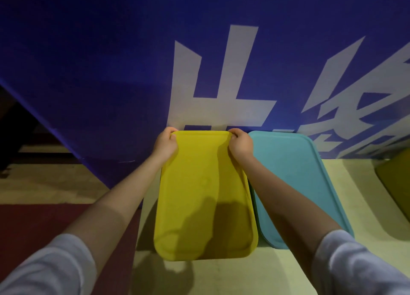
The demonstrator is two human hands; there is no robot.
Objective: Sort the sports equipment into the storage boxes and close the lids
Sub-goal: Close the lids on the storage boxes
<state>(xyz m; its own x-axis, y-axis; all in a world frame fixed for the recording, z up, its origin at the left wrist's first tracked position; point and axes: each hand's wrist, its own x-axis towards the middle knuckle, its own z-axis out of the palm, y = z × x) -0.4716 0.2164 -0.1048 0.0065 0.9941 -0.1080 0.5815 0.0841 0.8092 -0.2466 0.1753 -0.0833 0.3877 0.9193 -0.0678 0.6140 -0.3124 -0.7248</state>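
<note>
The yellow lid [205,194], long axis running near to far, is gripped at its two far corners by the left hand [165,144] and right hand [240,144], just left of the blue lid [295,183], already lying flat.

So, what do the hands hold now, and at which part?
Both hold the yellow lid at its far corners: the left hand grips the far left corner, the right hand the far right one.

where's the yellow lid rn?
Head view, centre: yellow lid, far corners gripped by the left hand and right hand, directly left of the teal lid.
</note>
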